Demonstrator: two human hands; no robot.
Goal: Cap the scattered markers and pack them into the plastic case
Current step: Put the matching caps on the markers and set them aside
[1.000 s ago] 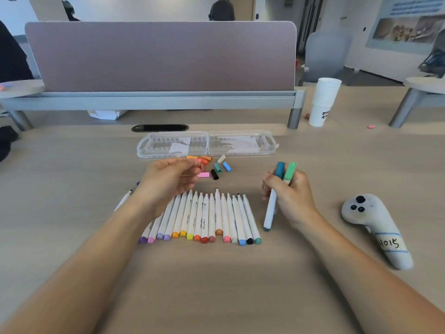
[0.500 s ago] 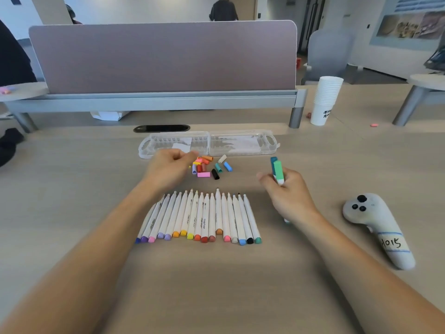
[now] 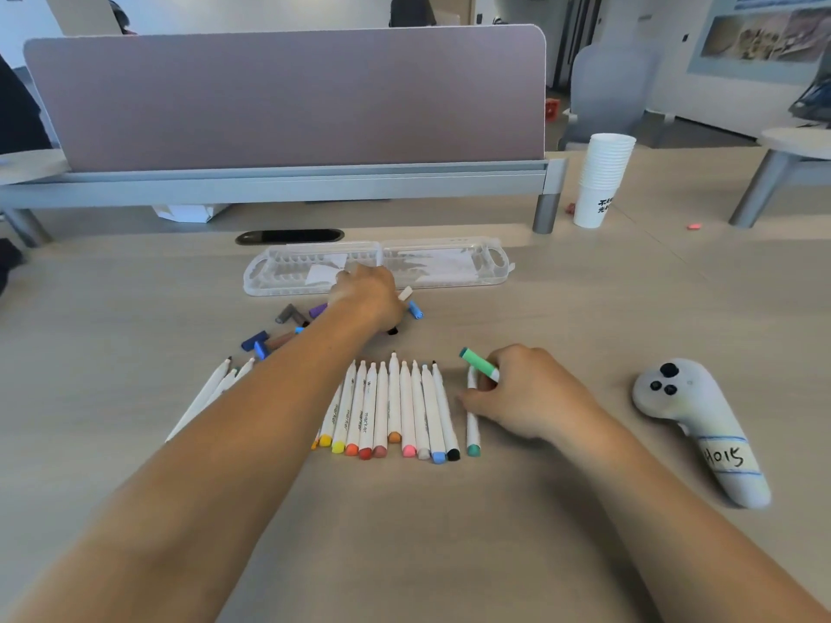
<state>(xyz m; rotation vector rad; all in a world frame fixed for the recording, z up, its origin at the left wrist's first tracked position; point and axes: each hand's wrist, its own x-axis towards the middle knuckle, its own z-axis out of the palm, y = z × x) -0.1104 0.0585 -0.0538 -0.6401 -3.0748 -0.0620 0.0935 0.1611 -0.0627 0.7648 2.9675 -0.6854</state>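
White markers [image 3: 391, 406]: your uncapped row lies side by side on the table [image 3: 449, 532], tips pointing away from you.
Green-capped marker [image 3: 479, 368]: gripped in your right hand [image 3: 526, 397], fingers curled round it, just right of the row.
Loose caps [image 3: 292, 314]: scattered between the row and the case.
Left hand [image 3: 366, 299]: down over the caps with its fingers hidden, so whether it pinches one cannot be told.
Plastic case [image 3: 449, 267]: clear, lying open flat just beyond the caps.
Controller [image 3: 692, 420]: grey, on the table right of your right hand.
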